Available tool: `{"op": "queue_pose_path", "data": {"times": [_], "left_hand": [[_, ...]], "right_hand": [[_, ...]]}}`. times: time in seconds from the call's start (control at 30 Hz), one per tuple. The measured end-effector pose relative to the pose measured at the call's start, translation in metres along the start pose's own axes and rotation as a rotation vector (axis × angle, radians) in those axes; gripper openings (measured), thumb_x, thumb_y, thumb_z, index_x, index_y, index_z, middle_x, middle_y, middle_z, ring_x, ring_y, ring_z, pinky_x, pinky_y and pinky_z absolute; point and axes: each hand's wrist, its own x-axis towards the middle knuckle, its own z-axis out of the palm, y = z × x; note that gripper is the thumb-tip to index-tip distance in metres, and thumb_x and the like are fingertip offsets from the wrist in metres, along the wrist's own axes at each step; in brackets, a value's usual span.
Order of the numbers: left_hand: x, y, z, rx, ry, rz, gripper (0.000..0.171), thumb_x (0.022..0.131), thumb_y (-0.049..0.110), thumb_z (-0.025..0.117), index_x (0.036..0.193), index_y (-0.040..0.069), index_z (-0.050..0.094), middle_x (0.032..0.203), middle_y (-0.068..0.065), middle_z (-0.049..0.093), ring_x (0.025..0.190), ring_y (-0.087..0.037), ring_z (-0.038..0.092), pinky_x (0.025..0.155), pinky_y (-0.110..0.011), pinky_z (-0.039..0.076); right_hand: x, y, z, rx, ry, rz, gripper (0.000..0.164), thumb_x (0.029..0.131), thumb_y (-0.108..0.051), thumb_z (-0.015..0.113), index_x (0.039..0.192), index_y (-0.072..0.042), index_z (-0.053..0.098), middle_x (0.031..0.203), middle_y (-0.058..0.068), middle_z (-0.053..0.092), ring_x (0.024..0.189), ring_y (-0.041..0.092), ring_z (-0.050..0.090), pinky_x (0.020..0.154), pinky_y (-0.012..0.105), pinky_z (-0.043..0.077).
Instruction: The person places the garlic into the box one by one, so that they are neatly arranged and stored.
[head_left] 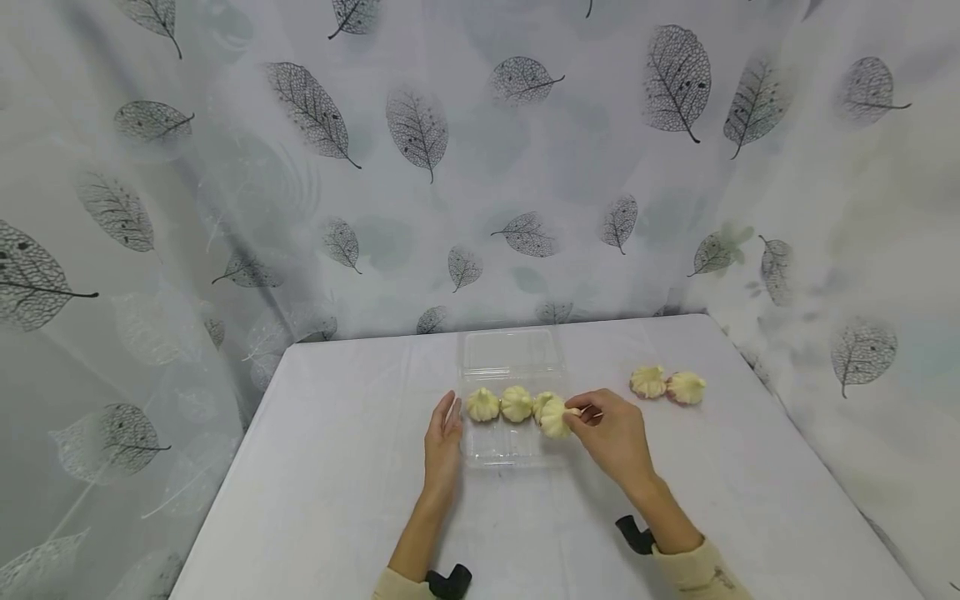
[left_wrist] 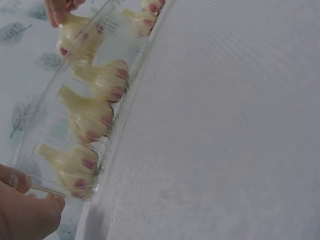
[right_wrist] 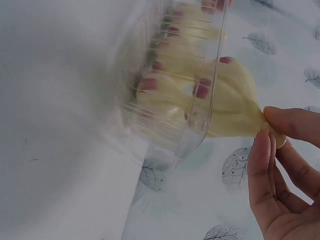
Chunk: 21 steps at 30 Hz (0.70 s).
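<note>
An open clear plastic clamshell box (head_left: 498,450) lies on the table with a row of garlic bulbs inside, pale yellow with purplish patches. Three of them show there: a left one (head_left: 482,405), a middle one (head_left: 516,404) and a right one (head_left: 543,403), partly hidden. My right hand (head_left: 613,433) pinches another garlic bulb (right_wrist: 232,102) by its stem between thumb and fingertips, at the box's right end, overlapping the right bulb in the head view. Along the box's left side, my left hand (head_left: 442,446) rests with fairly straight fingers, thumb (left_wrist: 32,212) at the wall.
Two more garlic bulbs, one (head_left: 648,382) beside another (head_left: 686,387), sit on the white table (head_left: 352,467) to the right. The box's lid (head_left: 507,350) is folded back toward the far edge. A leaf-patterned curtain (head_left: 465,200) hangs behind and at both sides.
</note>
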Motion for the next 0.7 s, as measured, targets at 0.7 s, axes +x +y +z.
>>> {"op": "queue_pose_path", "data": {"times": [0.7], "left_hand": [[0.002,0.0,-0.001,-0.02,-0.004,0.008,0.052,0.11,0.001,0.037,0.161,0.007,0.033,0.168,-0.014,0.031,0.156,-0.027,0.029,0.127,-0.037,0.025]], "right_hand": [[-0.006,0.015,0.024,-0.095,-0.101,0.022,0.016,0.077,-0.003,0.09,0.088,-0.009,0.079,0.081,0.0,0.071,0.069,0.008,0.063,0.061,0.026,0.054]]}}
